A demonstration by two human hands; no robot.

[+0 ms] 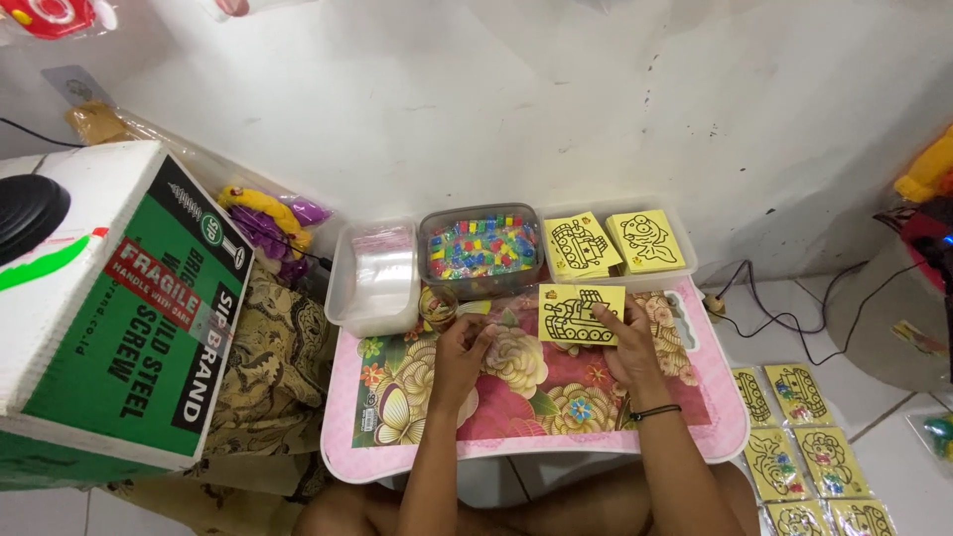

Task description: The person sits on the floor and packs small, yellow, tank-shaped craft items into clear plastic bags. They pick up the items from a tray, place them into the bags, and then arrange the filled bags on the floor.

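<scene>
Head view: your right hand [623, 349] holds a yellow card [581, 315] on the pink worktop [695, 417].

The card, printed with a black tank outline, lies at the far middle of the worktop, and your right fingers are clamped on its lower right edge. Your left hand [463, 349] rests just left of it with fingers curled together; you can't tell from here whether it grips anything. A small cup [437, 305] stands just beyond that hand. Along the wall sits a row of tubs: one with clear bags [379, 270], one with coloured bits [480, 248], and a tray [685, 243] with two stacks of yellow cards. More finished cards [802, 437] lie on the floor to your right. A green and white box [119, 308] stands to your left.
</scene>
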